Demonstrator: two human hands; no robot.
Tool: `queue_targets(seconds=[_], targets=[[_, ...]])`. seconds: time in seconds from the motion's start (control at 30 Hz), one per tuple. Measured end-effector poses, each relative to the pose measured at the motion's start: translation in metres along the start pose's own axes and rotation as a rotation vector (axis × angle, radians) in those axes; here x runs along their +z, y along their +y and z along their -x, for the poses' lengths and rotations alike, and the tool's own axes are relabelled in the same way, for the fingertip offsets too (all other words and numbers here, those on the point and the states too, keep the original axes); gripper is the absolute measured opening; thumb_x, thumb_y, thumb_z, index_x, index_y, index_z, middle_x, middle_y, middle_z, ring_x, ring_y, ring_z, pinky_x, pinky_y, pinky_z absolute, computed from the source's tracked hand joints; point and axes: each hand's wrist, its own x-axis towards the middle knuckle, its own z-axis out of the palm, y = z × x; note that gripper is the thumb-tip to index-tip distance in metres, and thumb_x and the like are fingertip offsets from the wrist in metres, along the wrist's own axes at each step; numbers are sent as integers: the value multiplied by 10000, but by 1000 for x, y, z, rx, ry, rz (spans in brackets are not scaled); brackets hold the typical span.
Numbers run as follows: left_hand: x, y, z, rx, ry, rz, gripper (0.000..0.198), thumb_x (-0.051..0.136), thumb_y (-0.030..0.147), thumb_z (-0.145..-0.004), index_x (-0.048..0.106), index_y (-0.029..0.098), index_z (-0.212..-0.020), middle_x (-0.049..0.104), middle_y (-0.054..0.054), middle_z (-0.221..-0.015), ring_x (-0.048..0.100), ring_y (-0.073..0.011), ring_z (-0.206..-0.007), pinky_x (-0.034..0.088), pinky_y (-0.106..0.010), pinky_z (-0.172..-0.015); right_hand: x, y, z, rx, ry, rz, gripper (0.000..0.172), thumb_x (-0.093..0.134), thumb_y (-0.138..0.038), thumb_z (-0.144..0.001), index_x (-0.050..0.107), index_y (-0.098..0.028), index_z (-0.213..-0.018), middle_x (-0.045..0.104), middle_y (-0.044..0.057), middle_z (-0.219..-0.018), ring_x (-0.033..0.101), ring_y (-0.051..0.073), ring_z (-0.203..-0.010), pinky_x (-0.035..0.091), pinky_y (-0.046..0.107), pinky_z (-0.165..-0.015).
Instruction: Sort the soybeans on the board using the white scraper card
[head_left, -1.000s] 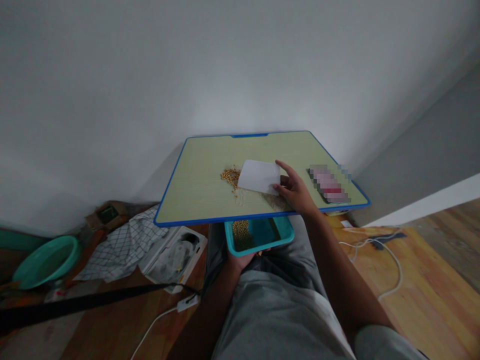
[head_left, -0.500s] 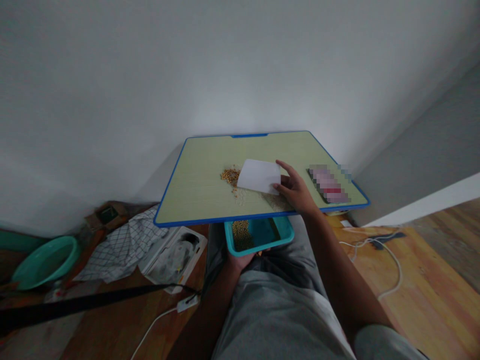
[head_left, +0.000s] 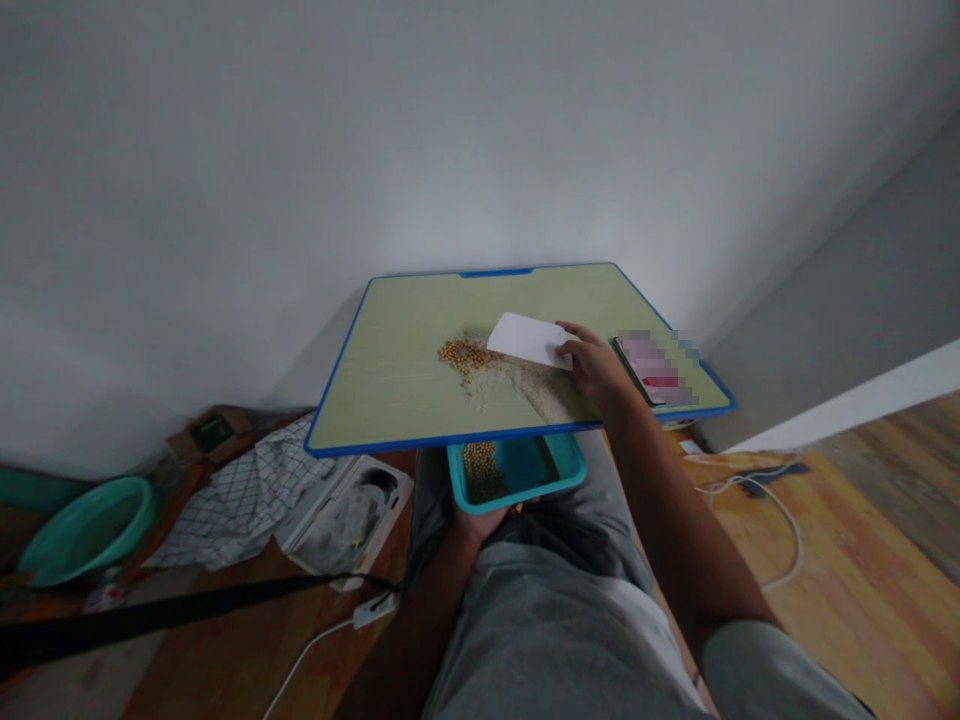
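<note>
My right hand (head_left: 590, 360) pinches a white flat scraper (head_left: 527, 338) by its right end, tilted just over the board. By the scraper's left edge, a small pile of yellow-orange beans or kernels (head_left: 463, 353) lies on the pale green tabletop (head_left: 390, 370). Fine pale grains (head_left: 536, 388) are spread on the board below the scraper and beside my right wrist. Under the front edge, my left hand (head_left: 482, 522) supports a teal plastic tray (head_left: 517, 495) from beneath; its fingers are mostly hidden. Yellowish beans (head_left: 481, 465) fill the tray's left side, and darker greenish stuff lies along its right.
A phone-like flat object (head_left: 652, 370), partly pixelated, lies at the board's right. The wall (head_left: 480, 150) stands behind the blue-edged board. On the floor at left are a teal basin (head_left: 90, 530), a checked cloth (head_left: 255, 490), a white box (head_left: 349, 510) and a power strip (head_left: 375, 608).
My right hand has drawn the scraper a little to the right and away from the pile, tilting it. More pale grains show beneath it. My left hand and the tray have hardly moved.
</note>
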Motion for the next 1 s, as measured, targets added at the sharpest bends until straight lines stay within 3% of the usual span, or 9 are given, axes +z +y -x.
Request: queue_targets(seconds=[0.27, 0.43, 0.6, 0.77, 1.0], targets=[[14, 5, 8, 7, 136, 19, 665, 214, 583, -1108, 815, 316, -1209, 786, -100, -1407, 744, -404, -1219, 623, -724, -960, 17, 13, -6, -155, 118, 16, 722, 669, -260, -542, 654, -243, -1264, 719, -5, -874, 621, 198, -770, 503, 290, -678], [22, 6, 10, -19, 175, -11, 687, 185, 591, -1103, 802, 313, -1220, 795, -113, -1394, 744, -399, -1236, 610, -728, -1013, 15, 20, 3, -271, 85, 26, 749, 678, -307, -584, 608, -285, -1330, 756, 24, -977, 637, 219, -824, 492, 309, -706], [15, 6, 10, -28, 170, -12, 691, 193, 612, -1091, 811, 333, -1226, 801, -103, -1392, 713, -395, -1313, 560, -735, -1102, 11, 18, 14, -431, 86, 139, 771, 669, -317, -667, 566, -291, -1430, 737, 24, -975, 613, 207, -781, 466, 297, -680], [8, 6, 9, -18, 84, 45, 640, 294, 610, -1073, 832, 288, -1202, 799, -128, -1390, 689, -433, -1358, 538, -747, -1108, 12, 4, 20, -554, 181, 228, 711, 669, -277, -703, 597, -309, -1409, 726, 67, -1225, 670, 232, -968, 533, 303, -755], [5, 4, 6, -16, 67, 40, 614, 309, 623, -1057, 818, 329, -1235, 787, -137, -1410, 674, -442, -1364, 530, -748, -1088, -3, -5, 19, -510, 175, 292, 805, 663, -261, -764, 500, -331, -1548, 684, 95, -1396, 698, 296, -1200, 599, 374, -850]])
